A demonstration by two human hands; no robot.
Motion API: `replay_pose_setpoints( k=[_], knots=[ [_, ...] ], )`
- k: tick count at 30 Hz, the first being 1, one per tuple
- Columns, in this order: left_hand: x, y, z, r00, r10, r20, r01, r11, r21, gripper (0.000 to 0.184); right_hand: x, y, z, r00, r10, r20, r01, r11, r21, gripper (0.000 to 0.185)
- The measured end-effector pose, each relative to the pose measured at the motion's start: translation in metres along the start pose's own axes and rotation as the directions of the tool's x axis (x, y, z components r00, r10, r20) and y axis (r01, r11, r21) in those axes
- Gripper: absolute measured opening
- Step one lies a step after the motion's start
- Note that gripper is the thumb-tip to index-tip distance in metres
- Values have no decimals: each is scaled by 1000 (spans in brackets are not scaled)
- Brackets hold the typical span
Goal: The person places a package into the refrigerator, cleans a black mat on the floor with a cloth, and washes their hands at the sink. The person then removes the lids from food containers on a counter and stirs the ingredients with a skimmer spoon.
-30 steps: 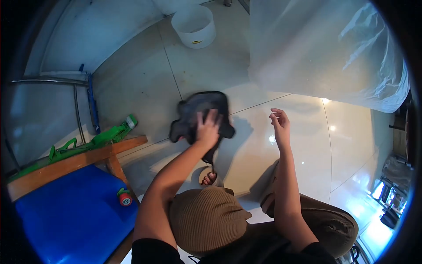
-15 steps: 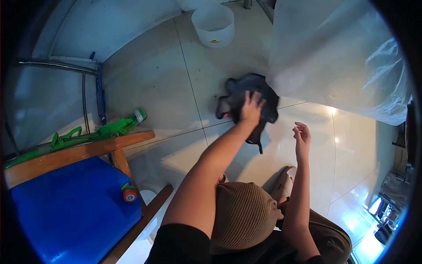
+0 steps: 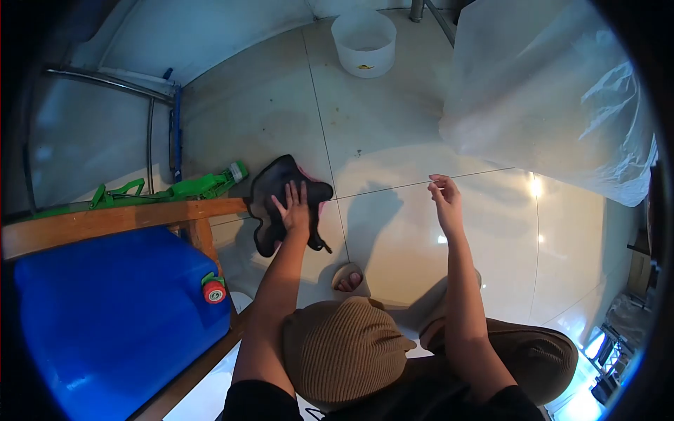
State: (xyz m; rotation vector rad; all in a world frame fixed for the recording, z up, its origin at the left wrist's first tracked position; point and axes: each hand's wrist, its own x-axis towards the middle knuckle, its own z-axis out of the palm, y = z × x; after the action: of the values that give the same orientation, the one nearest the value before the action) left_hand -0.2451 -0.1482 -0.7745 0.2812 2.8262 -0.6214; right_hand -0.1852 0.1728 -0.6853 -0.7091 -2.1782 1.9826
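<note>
Pressing on the black mat [image 3: 269,184]: the left hand [image 3: 295,209], palm down, its fingers spread and laid flat, released rather than grasping.
Mat's place: on the tiled floor [image 3: 400,259], ahead of the person and left of the middle, with a wavy outline, some pink along its edge, and a thin dark tail at its near right corner.
Right hand [image 3: 446,197]: raised in front of the person, well apart from the mat, fingers loosely curled and unclenched, thumb close to the fingertips.
Wooden frame [image 3: 126,224]: on the left; one bar ends right at the mat's left edge, though I cannot tell whether they touch.
Blue jug [image 3: 112,302]: beside the frame, on its near side, with a red cap [image 3: 214,291] by its right corner.
Green tool [image 3: 200,187]: lying along the far side of the bar, its pale tip near the mat.
Tub [image 3: 364,52]: whitish, upright on the floor near the far wall, a small yellow label on its front.
Plastic sheet [image 3: 533,98]: hanging at the upper right, cloudy and creased.
Foot [image 3: 349,281]: in a sandal, near the mat's tail, beyond a knee in brown ribbed trousers [image 3: 344,351].
</note>
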Motion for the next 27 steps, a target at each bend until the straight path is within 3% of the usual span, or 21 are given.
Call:
replay_pose_setpoints(
  k=[1,2,5,10,13,16,19,23,25,27],
  knots=[
    [-1,-4,0,998,-23,-55,30,991,129,59,0,-1,5,1000,-3,17,3,1000,-3,16],
    [0,-3,0,998,-26,-56,33,991,126,59,1,-2,8,999,-6,33,6,1000,-7,16],
    [10,8,-1,987,-150,54,149,989,11,60,4,3,8,998,-14,54,16,1000,-23,16],
    [43,29,-38,989,-116,95,132,973,-188,57,-4,11,0,998,35,57,-34,999,-30,17],
    [67,63,-61,1000,5,-18,-8,987,-161,56,-8,12,-21,998,68,12,-67,997,-42,17],
    [87,104,-85,956,240,-170,-270,945,-184,55,-12,12,-42,996,74,-52,-77,996,-50,17],
    [93,150,-108,869,450,-208,-469,882,-48,54,-17,14,-66,986,51,-157,-58,998,-41,17],
    [70,213,-117,688,693,-215,-712,702,-16,56,-23,19,-86,971,-3,-239,-8,999,-47,16],
    [54,256,-67,612,676,-410,-739,674,7,54,-26,21,-88,972,8,-233,-21,998,-53,17],
    [23,250,-79,567,747,-349,-790,613,29,54,-25,21,-90,975,32,-218,-48,996,-69,18]
  ],
)
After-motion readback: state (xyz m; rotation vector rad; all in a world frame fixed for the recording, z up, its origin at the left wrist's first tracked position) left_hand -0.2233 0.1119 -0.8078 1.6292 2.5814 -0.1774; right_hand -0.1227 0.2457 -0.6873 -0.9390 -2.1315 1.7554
